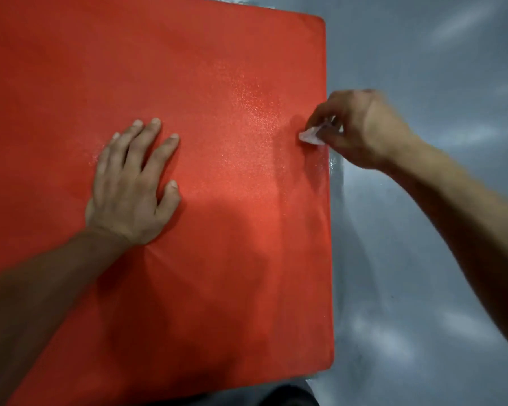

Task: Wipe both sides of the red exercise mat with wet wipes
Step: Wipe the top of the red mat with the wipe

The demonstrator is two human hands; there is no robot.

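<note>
We see the red exercise mat lying flat on a glossy grey floor, its right edge and far right corner in view, its left side running out of frame. Left hand flat on the mat, fingers spread and straight, holding nothing. Right hand at the mat's right edge, fingers curled, pinching a bunched white wet wipe against the surface. Bare floor lies open right of the edge.

The red mat runs off the left and top edges. Curled fingers of the right hand mostly hide the blurred wet wipe.
</note>
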